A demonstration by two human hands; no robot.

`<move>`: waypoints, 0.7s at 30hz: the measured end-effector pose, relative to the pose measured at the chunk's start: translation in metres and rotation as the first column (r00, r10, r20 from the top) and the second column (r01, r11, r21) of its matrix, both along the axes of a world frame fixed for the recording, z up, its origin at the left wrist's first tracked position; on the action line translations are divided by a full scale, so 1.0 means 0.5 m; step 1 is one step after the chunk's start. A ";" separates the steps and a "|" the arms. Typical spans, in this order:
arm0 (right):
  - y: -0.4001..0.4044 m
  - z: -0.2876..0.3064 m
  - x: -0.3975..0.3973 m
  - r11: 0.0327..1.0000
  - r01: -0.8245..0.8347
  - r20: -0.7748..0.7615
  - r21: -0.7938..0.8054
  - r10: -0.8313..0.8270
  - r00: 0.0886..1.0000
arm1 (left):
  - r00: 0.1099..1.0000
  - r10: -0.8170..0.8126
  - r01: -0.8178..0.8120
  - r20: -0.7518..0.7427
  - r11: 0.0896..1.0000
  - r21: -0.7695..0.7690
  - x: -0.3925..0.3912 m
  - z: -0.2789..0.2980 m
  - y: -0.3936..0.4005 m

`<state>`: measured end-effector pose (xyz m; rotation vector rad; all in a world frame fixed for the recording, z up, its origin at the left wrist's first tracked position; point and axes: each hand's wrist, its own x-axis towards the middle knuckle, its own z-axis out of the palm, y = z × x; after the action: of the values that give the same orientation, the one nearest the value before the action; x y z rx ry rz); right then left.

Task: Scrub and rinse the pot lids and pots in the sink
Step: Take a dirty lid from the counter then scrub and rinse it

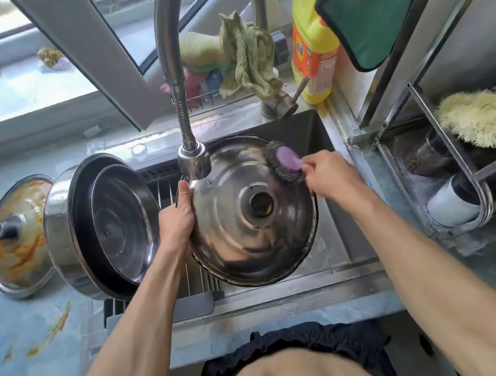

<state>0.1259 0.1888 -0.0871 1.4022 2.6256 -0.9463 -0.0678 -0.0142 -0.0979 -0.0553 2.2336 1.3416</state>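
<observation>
Gripping lid (245,220) rim, hands (177,218) leave sink (312,132) corner free.

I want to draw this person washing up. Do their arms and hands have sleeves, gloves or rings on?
No. The left hand and right hand are bare: no gloves, rings or watch show. Both arms are uncovered, without sleeves.
</observation>
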 end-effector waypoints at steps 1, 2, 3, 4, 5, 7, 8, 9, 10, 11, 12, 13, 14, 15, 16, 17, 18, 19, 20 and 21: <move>0.008 0.000 0.000 1.000 0.012 0.029 0.003 -0.012 1.000 | 1.000 -0.014 0.014 -0.015 1.000 0.004 -0.004 0.003 0.002; 0.004 0.001 0.001 0.999 -0.033 0.041 -0.015 0.033 0.999 | 0.999 -0.030 0.031 -0.022 1.000 0.004 -0.008 0.001 0.003; -0.006 0.006 0.002 0.993 -0.106 0.026 -0.050 0.108 0.994 | 0.999 -0.043 0.043 -0.021 0.999 -0.001 -0.012 -0.002 0.002; -0.017 0.008 0.004 0.978 -0.181 -0.008 -0.099 0.181 0.983 | 0.999 -0.049 0.049 -0.019 0.999 -0.008 -0.016 -0.004 -0.001; -0.026 0.009 0.008 0.963 -0.230 -0.034 -0.137 0.228 0.973 | 0.998 -0.058 0.058 -0.018 0.998 -0.015 -0.019 -0.005 -0.004; -0.003 0.005 0.009 0.979 -0.150 -0.010 -0.141 0.151 0.989 | 0.997 -0.081 0.081 -0.009 0.996 -0.029 -0.021 -0.008 -0.006; 0.013 0.001 0.006 0.993 -0.054 0.013 -0.108 0.056 0.998 | 0.996 -0.094 0.093 -0.007 0.995 -0.026 -0.021 -0.007 -0.004; 0.026 -0.002 0.006 0.998 0.038 0.046 -0.057 -0.036 0.998 | 0.994 -0.107 0.107 -0.007 0.994 -0.019 -0.020 -0.005 -0.002; 0.031 -0.004 0.004 0.997 0.080 0.068 -0.019 -0.079 0.995 | 0.992 -0.122 0.122 -0.010 0.992 -0.016 -0.020 -0.003 0.002; 0.031 -0.004 0.000 0.998 0.054 0.067 -0.031 -0.051 0.996 | 0.990 -0.139 0.139 -0.012 0.990 -0.019 -0.020 -0.002 0.004; 0.030 -0.005 -0.006 0.996 -0.022 0.046 -0.090 0.026 0.999 | 0.988 -0.155 0.155 -0.017 0.988 -0.025 -0.020 0.000 0.003; 0.027 -0.002 -0.012 0.977 -0.118 0.015 -0.176 0.122 0.992 | 0.985 -0.172 0.171 -0.023 0.985 -0.028 -0.020 -0.001 0.001; 0.024 0.001 -0.013 0.939 -0.222 -0.002 -0.263 0.230 0.973 | 0.983 -0.181 0.180 -0.029 0.983 -0.031 -0.019 -0.001 -0.001; 0.026 0.003 -0.014 0.900 -0.299 0.003 -0.317 0.316 0.949 | 0.981 -0.192 0.191 -0.034 0.981 -0.028 -0.018 0.000 -0.002; 0.032 0.005 -0.015 0.896 -0.321 0.019 -0.305 0.343 0.939 | 0.978 -0.204 0.203 -0.034 0.979 -0.021 -0.016 0.003 0.001; 0.043 0.005 -0.020 0.922 -0.285 0.024 -0.261 0.302 0.953 | 0.978 -0.208 0.208 -0.030 0.978 -0.006 -0.013 0.005 0.007; 0.051 0.007 -0.025 0.960 -0.212 0.017 -0.183 0.218 0.976 | 0.979 -0.204 0.204 -0.028 0.979 0.003 -0.014 0.005 0.012; 0.055 0.008 -0.026 0.988 -0.129 0.011 -0.090 0.130 0.991 | 0.981 -0.190 0.190 -0.036 0.982 0.001 -0.016 0.004 0.017; 0.052 0.009 -0.027 0.995 -0.097 0.016 0.000 0.097 0.995 | 0.983 -0.178 0.177 -0.041 0.984 -0.011 -0.016 0.004 0.020; 0.048 0.015 -0.029 0.988 -0.148 0.035 0.041 0.146 0.989 | 0.984 -0.172 0.171 -0.044 0.985 -0.013 -0.017 0.002 0.021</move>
<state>0.1112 0.2126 -0.0797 1.2001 2.6968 -0.8489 -0.0763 -0.0037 -0.0968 0.1623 2.2255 1.2511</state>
